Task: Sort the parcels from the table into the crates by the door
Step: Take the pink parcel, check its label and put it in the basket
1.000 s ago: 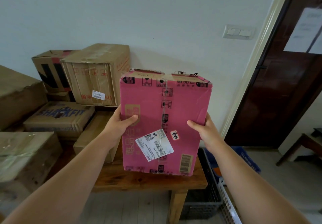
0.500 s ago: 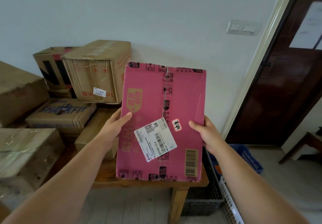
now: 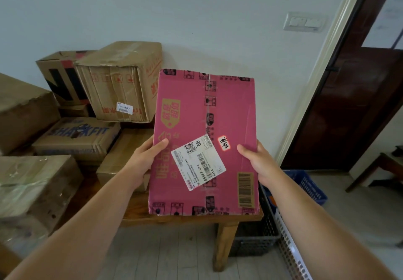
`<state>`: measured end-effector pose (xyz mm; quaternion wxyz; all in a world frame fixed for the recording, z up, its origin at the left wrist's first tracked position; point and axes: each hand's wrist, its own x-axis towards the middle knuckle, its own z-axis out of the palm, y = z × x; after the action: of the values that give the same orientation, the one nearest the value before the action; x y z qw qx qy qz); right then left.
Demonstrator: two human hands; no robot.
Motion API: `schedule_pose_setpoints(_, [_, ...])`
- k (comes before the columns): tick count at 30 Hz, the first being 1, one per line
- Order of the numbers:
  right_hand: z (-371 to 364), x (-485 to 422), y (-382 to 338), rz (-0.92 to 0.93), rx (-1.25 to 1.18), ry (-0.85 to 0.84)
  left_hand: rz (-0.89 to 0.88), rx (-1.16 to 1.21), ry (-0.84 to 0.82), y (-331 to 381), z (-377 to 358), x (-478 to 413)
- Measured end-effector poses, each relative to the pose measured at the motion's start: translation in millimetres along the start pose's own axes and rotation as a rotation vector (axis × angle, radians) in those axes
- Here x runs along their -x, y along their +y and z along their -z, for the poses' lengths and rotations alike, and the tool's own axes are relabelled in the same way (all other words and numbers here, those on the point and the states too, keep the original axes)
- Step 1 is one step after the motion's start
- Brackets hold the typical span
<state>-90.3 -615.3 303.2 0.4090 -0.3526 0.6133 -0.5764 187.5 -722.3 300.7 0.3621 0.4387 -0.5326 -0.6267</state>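
Between our grips, the pink parcel (image 3: 205, 142) is held upright above the surface (image 3: 139, 212) edge: left hand (image 3: 144, 159) and right hand (image 3: 259, 162) clamp opposite side edges. Stiff cardboard, apparently light. Crates (image 3: 257, 234) sit below-right.

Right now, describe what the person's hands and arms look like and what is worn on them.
Both forearms are bare all the way to the frame's lower edge: no sleeves show. The left hand and right hand wear no gloves, and no rings, watch or bracelet can be seen at the fingers or wrists. No markings are visible on either.
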Motion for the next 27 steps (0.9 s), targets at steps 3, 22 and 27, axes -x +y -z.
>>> schedule_pose_setpoints(3, [1.9, 4.6, 3.1, 0.020, 0.037, 0.069, 0.015, -0.014, -0.004, 1.5, -5.4, -3.0])
schedule_pose_setpoints(22, [231.9, 62.3, 37.3, 0.002, 0.128, 0.506, 0.085, -0.095, -0.242, -43.7, -245.5, -14.8])
schedule_pose_setpoints(27, [330.7, 66.7, 42.3, -0.011, 0.166, 0.555, 0.102, -0.105, -0.304, -62.5, -351.7, -17.5])
